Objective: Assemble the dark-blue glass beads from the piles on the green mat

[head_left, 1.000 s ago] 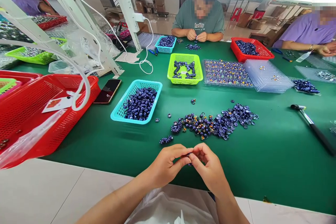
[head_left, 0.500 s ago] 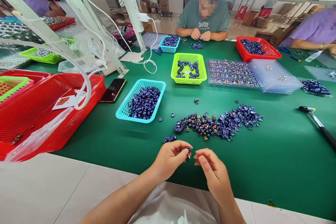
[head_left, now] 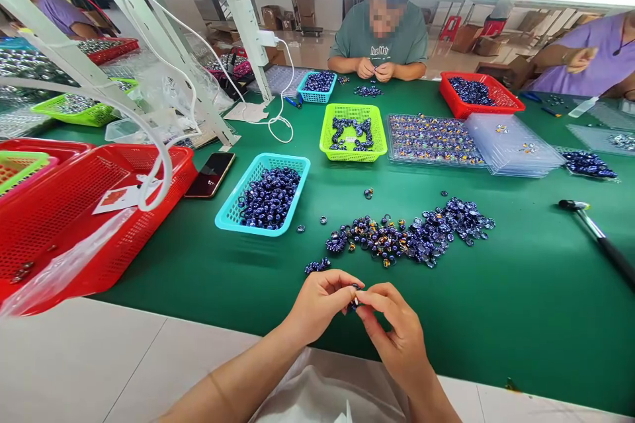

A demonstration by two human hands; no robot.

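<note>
Rt hand (head_left: 398,325) nearer dk-blue pc (head_left: 352,306)

Dark phone (head_left: 210,176) beside large red basket (head_left: 119,244) (white card (head_left: 124,198) inside); brown carton (head_left: 465,39), red stool (head_left: 450,28) beyond table (head_left: 526,304).

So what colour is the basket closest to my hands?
The basket is light blue, seen best in the head view.

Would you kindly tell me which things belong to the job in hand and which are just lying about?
Likely in use: held dark piece; loose pile; near blue basket.

Likely just lying about: phone; card in left red basket.
</note>
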